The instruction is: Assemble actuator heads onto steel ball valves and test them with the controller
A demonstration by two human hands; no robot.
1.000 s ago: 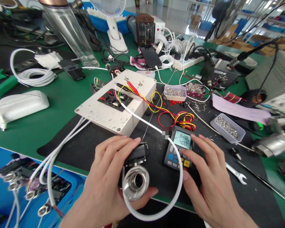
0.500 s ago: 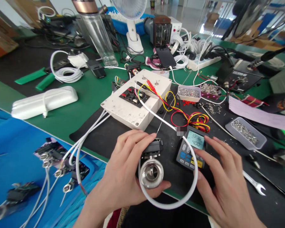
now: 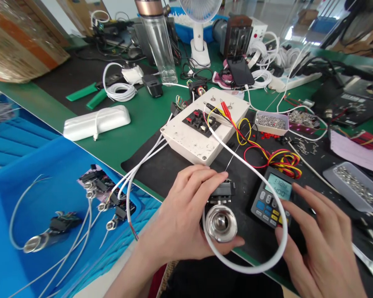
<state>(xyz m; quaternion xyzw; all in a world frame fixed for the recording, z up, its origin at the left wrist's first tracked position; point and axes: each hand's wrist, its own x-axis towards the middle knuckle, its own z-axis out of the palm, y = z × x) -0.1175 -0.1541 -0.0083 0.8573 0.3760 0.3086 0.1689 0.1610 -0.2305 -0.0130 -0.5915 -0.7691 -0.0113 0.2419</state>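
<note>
My left hand (image 3: 192, 207) is wrapped round a motorized ball valve (image 3: 221, 223), a shiny metal body with a black actuator (image 3: 221, 191) on top. Its round port faces me, and a rounded metal ball shows inside. From the valve a white cable (image 3: 282, 244) loops right and up to a beige test box (image 3: 186, 140) with red and black terminals. My right hand (image 3: 323, 236) is open, fingers apart and curved along the right edge of a handheld meter (image 3: 269, 200) with a lit display. Whether the fingertips press on it I cannot tell.
Left and below, a blue bin (image 3: 6, 198) holds several valves with cables. Red and yellow leads (image 3: 286, 161) lie behind the meter. To the right are a tray of screws (image 3: 354, 186) and a wrench (image 3: 368, 263). A glass bottle (image 3: 163, 49) and a fan (image 3: 199, 41) stand behind.
The view has swung left, so the scene sits further right. Inside the valve port, the ball has turned from a dark opening to a rounded metal face. The meter's upper reading has changed.
</note>
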